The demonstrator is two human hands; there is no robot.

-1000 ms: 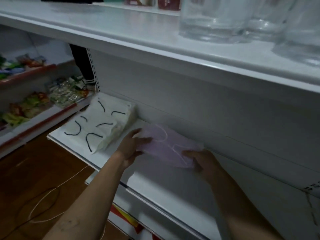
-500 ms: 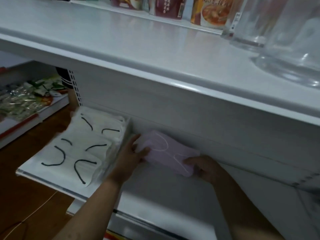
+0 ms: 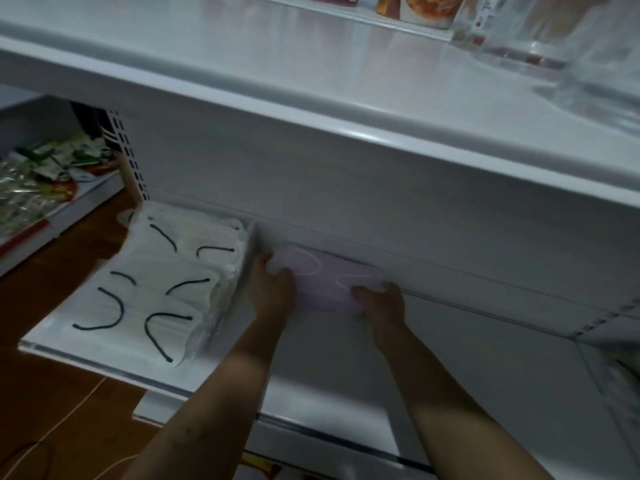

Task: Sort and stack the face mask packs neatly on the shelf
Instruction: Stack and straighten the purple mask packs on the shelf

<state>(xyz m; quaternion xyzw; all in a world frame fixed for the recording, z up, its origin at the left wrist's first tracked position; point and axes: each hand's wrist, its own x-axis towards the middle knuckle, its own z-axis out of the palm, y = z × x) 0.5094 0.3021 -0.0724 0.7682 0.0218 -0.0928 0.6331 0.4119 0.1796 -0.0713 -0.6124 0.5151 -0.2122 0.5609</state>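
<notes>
Your left hand point(image 3: 273, 289), right hand point(image 3: 381, 303) grip pink mask pack point(image 3: 325, 282) ends, right of white mask stack point(image 3: 166, 282); likely soft, light, slippery.

Both bare arms are out in front, closing in on one grip. The left forearm point(image 3: 221, 393) slants up from the lower left and the right forearm point(image 3: 446, 396) from the lower right, so they narrow toward the hold. The left hand point(image 3: 273, 289) has the left end of the pink mask pack point(image 3: 325, 280): its thumb lies across the top and its fingers curl round the outer edge. The right hand point(image 3: 382, 303) takes the opposite end, with the thumb flat on top pointing in toward the left hand and the fingertips hooked over the far corner. Both wrists are fairly straight, with the backs of the hands facing up. The thumbs are apart, with bare pack between them.
</notes>
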